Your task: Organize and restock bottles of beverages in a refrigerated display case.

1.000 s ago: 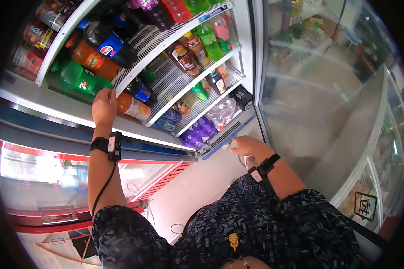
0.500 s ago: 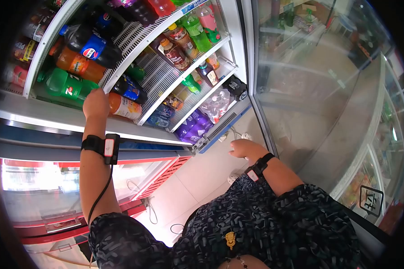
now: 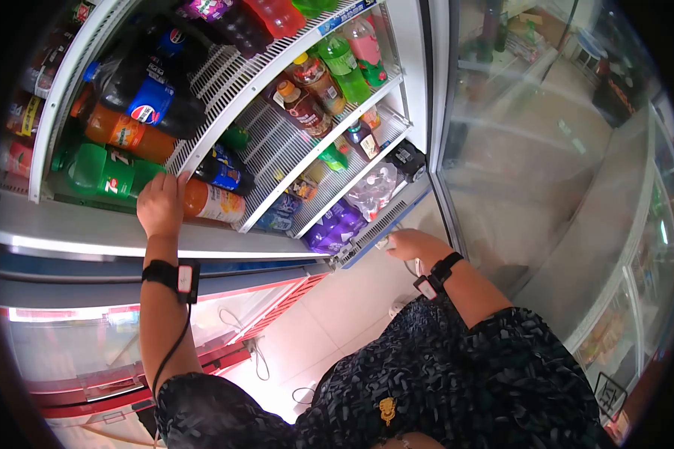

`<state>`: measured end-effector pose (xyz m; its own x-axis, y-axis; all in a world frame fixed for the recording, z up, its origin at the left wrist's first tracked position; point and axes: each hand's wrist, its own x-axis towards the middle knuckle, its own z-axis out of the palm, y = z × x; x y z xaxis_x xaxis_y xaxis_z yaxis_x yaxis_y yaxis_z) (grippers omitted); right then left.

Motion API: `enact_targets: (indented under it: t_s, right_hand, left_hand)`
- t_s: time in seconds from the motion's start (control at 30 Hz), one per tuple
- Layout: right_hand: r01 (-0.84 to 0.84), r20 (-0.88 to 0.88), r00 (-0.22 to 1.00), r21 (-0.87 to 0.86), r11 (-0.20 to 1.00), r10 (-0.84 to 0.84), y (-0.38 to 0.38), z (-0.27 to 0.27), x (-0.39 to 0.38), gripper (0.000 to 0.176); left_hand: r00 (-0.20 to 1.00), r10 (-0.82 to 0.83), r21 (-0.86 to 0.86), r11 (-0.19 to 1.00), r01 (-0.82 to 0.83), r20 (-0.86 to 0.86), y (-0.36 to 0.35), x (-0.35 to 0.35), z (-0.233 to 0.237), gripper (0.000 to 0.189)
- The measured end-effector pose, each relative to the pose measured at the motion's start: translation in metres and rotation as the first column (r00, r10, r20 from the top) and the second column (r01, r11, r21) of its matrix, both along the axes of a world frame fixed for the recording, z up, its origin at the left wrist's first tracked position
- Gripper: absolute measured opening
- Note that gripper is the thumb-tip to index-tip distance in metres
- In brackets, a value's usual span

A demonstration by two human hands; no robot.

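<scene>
My left hand [image 3: 160,205] is at the front of a tilted fridge shelf, its fingers bent against the base end of a green 7UP bottle [image 3: 111,179] lying on its side. The fingertips are partly hidden by the bottle and the white shelf edge [image 3: 221,129]. Just above that bottle lie an orange soda bottle [image 3: 123,136] and a large Pepsi bottle [image 3: 146,97]. Low by the fridge's bottom edge, my right hand [image 3: 413,245] hangs with its fingers loosely curled. Something small and pale shows at its fingertips; whether it is held cannot be made out.
The glass fridge door [image 3: 532,150] stands open at the right. Lower shelves hold several drinks, including a purple-wrapped pack [image 3: 333,227] and a green bottle [image 3: 344,67]. A red-trimmed cooler [image 3: 281,299] is at lower left, with a cable [image 3: 260,361] on the floor.
The view has shifted, so the shelves appear lower. My left hand stays at the 7UP bottle's base, its fingers a little more spread. My right hand remains low by the fridge.
</scene>
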<state>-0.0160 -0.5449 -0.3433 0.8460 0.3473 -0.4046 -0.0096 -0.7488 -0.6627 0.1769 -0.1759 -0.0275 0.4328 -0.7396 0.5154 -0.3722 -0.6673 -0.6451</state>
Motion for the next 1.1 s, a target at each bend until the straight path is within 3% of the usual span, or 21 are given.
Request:
enact_targets:
  t_s: [0.17,0.23,0.27,0.37,0.4,0.47,0.5,0.6,0.63,0.67,0.77,0.97,1.03,1.07,1.1]
  right_hand:
    - [0.189,0.257,0.946,0.064,0.980,-0.200,0.028,0.008,0.109,0.059]
    - [0.288,0.486,0.802,0.195,0.938,-0.347,0.044,0.008,0.148,0.070]
    - [0.357,0.374,0.825,0.236,0.904,-0.424,0.050,0.005,0.174,0.077]
    - [0.457,0.500,0.660,0.325,0.828,-0.561,0.070,-0.022,0.236,0.090]
    - [0.280,0.583,0.636,0.437,0.855,-0.506,0.069,-0.027,0.254,0.085]
    - [0.256,0.440,0.648,0.643,0.722,-0.622,0.085,-0.041,0.274,0.071]
    - [0.386,0.572,0.587,0.425,0.819,-0.573,0.094,-0.048,0.275,0.068]
    - [0.372,0.457,0.689,0.443,0.816,-0.563,0.096,-0.068,0.278,0.060]
    - [0.267,0.681,0.528,0.433,0.861,-0.506,0.091,-0.062,0.266,0.055]
    - [0.228,0.671,0.604,0.372,0.900,-0.430,0.087,-0.072,0.257,0.056]
    - [0.159,0.690,0.567,0.444,0.882,-0.449,0.071,-0.039,0.209,0.059]
    - [-0.099,0.721,0.653,0.387,0.917,-0.233,0.047,0.078,0.127,0.062]
    - [-0.039,0.434,0.846,0.632,0.774,-0.312,0.045,0.123,0.110,0.061]
    - [-0.041,0.437,0.845,0.627,0.778,-0.308,0.045,0.143,0.105,0.061]
    - [-0.090,0.442,0.828,0.712,0.697,-0.345,0.047,0.162,0.103,0.061]
  left_hand:
    - [0.997,0.071,0.022,0.997,-0.071,-0.009,0.000,-0.002,0.001,0.035]
    - [1.000,0.017,0.053,0.998,-0.016,-0.016,0.003,-0.003,0.004,0.031]
    - [1.000,0.031,0.053,0.998,-0.030,-0.008,0.003,-0.001,0.002,0.031]
    - [0.999,0.024,0.059,0.998,-0.023,-0.024,0.007,0.000,0.000,0.025]
    - [0.999,0.033,0.064,0.997,-0.032,-0.024,0.008,0.000,-0.001,0.025]
    - [0.999,0.039,0.044,0.998,-0.038,-0.019,0.009,0.001,-0.003,0.022]
    - [0.999,0.046,0.046,0.998,-0.045,-0.026,0.010,0.000,-0.002,0.020]
    - [0.997,0.054,0.041,0.998,-0.051,-0.056,0.009,-0.001,-0.001,0.021]
    - [0.998,0.052,0.037,0.998,-0.050,-0.044,0.005,-0.002,0.000,0.023]
    - [0.997,0.073,0.029,0.997,-0.071,-0.041,0.005,-0.002,0.000,0.023]
    - [0.997,0.067,-0.010,0.998,-0.067,-0.045,0.006,-0.001,0.000,0.024]
    - [0.999,-0.016,-0.096,0.995,0.012,-0.032,0.004,-0.002,-0.002,0.025]
    - [0.999,-0.025,-0.108,0.994,0.021,-0.035,0.005,-0.002,0.000,0.025]
    - [0.998,-0.039,-0.108,0.994,0.034,-0.040,0.004,-0.002,0.000,0.026]
    - [0.999,-0.038,-0.112,0.993,0.034,-0.032,0.003,-0.002,0.000,0.027]
